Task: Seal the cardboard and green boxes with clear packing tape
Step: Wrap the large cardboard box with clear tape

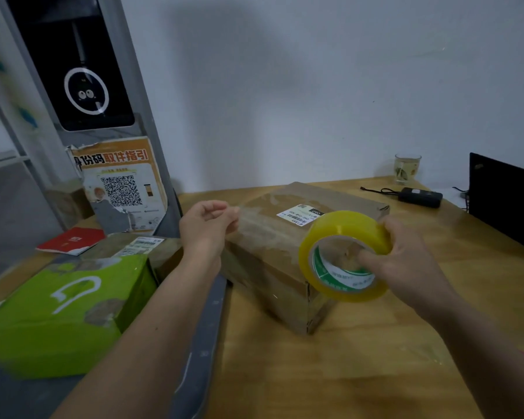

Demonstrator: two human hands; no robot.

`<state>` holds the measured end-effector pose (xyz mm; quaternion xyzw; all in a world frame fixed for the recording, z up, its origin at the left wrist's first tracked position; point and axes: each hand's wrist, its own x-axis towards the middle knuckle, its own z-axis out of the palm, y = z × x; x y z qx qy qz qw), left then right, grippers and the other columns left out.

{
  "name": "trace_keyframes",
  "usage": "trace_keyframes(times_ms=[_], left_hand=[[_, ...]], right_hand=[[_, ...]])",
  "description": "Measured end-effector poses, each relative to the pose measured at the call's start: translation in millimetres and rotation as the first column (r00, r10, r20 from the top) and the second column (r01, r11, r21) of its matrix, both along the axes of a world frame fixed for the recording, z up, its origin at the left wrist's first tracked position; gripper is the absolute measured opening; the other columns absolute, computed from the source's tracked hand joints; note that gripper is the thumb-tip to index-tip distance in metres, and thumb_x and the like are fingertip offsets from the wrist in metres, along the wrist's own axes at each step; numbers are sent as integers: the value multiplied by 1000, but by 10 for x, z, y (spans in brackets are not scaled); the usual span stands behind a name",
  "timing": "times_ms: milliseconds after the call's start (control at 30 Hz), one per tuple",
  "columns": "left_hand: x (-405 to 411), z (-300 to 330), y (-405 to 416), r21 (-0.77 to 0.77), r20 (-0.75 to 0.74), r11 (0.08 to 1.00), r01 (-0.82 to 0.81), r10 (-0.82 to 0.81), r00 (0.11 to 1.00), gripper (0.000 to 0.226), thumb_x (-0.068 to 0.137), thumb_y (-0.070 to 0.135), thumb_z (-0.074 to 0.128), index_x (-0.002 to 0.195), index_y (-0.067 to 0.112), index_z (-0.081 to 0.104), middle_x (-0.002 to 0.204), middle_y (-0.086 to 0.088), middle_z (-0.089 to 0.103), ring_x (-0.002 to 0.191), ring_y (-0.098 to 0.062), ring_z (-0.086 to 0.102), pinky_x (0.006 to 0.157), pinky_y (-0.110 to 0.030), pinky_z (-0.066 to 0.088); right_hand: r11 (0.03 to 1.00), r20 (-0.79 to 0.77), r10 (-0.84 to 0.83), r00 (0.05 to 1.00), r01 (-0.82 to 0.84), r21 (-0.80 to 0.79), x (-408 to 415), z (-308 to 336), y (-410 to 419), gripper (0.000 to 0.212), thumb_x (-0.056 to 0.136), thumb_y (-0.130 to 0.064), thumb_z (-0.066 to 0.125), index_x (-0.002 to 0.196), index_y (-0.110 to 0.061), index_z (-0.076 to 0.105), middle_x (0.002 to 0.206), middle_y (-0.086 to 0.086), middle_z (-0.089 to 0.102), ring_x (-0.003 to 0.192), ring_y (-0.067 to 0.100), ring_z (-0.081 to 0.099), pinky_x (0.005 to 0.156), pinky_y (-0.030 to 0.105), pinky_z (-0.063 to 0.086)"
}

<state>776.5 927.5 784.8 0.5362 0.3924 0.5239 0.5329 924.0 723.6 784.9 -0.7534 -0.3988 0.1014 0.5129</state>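
Note:
A brown cardboard box (285, 252) with a white shipping label lies on the wooden table (360, 358). My right hand (406, 264) grips a yellowish roll of clear packing tape (342, 255) above the box's right end, fingers through its core. My left hand (208, 225) pinches the pulled-out end of the tape over the box's left end. A clear strip stretches between the two hands across the box top. The green box (64, 309) sits at the lower left on a grey surface.
Behind the green box lie another small parcel (139, 249) and a red booklet (71, 240). A poster with a QR code (121, 189) leans on a grey post. A glass (407, 168), a black device with a cable (419, 197) and a dark screen (505, 201) stand at the back right.

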Motion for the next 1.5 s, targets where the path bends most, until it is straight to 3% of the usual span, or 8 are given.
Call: trace_keyframes(times_ms=[267,567,800,967,1100,1167,1267,1500], left_hand=[[42,74,207,4,-38,994,107,-107,994,12,84,2,72,91,7,65,78,-2,64,68,-11,62,65,-18,57],[127,-20,625,196,-409,967,165,-72,910,11,86,9,71,82,16,64,79,5,67,75,-10,62,78,-25,52],[129,-175,926,183,-552,944,273,-131,823,13,82,13,76,76,20,66,81,2,69,78,-10,60,67,-16,46],[313,-145,881,140,-638,906,401,-227,736,7,84,9,74,87,8,68,86,-4,70,79,-11,62,56,-3,42],[433,-36,744,142,-661,909,392,-208,721,15,86,8,72,99,0,69,87,1,65,63,4,57,54,8,31],[455,-39,658,90,-644,922,376,-235,728,10,87,5,70,97,1,69,86,-1,65,59,14,59,51,3,36],[498,-200,518,-16,-620,946,324,-264,739,11,83,7,74,77,13,68,76,2,67,83,-13,68,63,-16,48],[456,-460,-126,-43,-564,953,301,-272,780,16,74,10,80,67,19,69,72,6,71,80,-15,65,78,-32,52]], right_hand=[[998,-144,51,988,-43,55,-218,77,36,29,72,-22,81,89,-18,59,67,-2,66,54,2,62,48,19,45],[995,-401,92,911,-99,3,-932,-457,300,34,70,-21,83,94,-20,59,85,1,69,76,12,68,73,42,58],[999,-294,-2,956,17,50,-753,-669,429,38,67,-18,80,93,-24,54,84,-1,65,70,6,62,62,33,54],[985,-74,-108,991,117,129,-550,-883,412,47,55,-24,75,92,-32,47,115,-12,42,106,-6,45,80,11,38],[983,-86,-130,988,139,118,-398,-857,360,41,54,-30,69,89,-34,47,147,-18,21,138,2,23,104,30,35],[993,-149,-81,985,93,76,-284,-810,315,45,56,-30,71,92,-42,46,152,-15,23,139,7,26,106,39,38],[996,-204,30,978,-12,88,53,-818,155,66,47,-34,67,106,-57,50,150,-4,37,136,17,38,100,43,46],[960,-392,229,891,-142,240,939,-753,-252,66,61,-4,65,125,-13,55,110,10,69,102,32,66,76,31,58]])
